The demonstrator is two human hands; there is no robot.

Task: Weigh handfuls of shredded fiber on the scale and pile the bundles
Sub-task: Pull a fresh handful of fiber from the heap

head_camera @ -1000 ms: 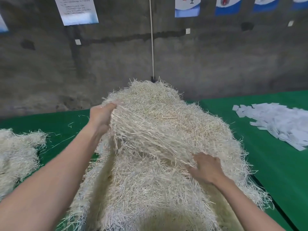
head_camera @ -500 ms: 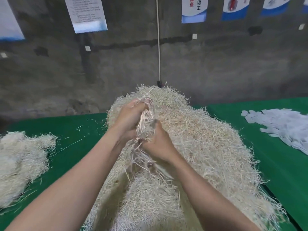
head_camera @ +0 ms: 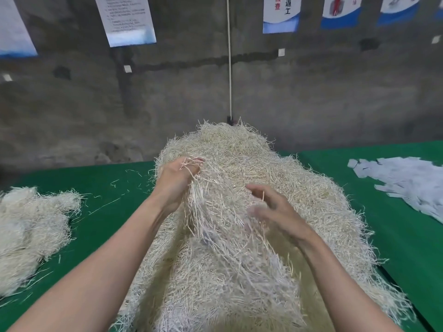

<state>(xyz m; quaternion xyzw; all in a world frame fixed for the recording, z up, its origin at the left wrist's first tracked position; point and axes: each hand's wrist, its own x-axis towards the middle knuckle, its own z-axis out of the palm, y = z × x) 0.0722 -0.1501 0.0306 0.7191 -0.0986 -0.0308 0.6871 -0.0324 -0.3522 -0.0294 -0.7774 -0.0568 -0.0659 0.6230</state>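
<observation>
1. The fingers [head_camera: 189, 164] of the left hand [head_camera: 176, 184] are curled tight round a hank of pale, straw-coloured shredded fiber [head_camera: 206, 212]. Thin flat strands poke out between the knuckles. The rest hangs down in a loose, stringy curtain onto the heap below.
2. The right hand [head_camera: 278, 212] hovers just beside that hank, above the heap. Its fingers [head_camera: 257, 189] are spread and relaxed, gripping nothing. Motion blur softens them, and whether the one stray strand standing against them touches the skin cannot be told.
3. The large domed mound of the same shredded fiber [head_camera: 275, 159] fills the middle of the table. It is dense and bristly, with wiry ends sticking out all round its edge. Both forearms reach over its near slope.
4. A smaller, fluffier heap of fiber [head_camera: 28, 231] lies low at the left, well apart from the mound. Single strands are scattered on the cloth between them.
5. Both rest on a flat, matte green table covering [head_camera: 107, 188].
6. At the right, a drift of white rectangular paper slips [head_camera: 407, 185] lies flat and overlapping, apart from the mound.
7. Behind stands a rough grey concrete wall [head_camera: 167, 104] hung with white-and-blue printed posters [head_camera: 129, 20]. A thin white cord [head_camera: 229, 68] runs straight down it to the mound's crest.
</observation>
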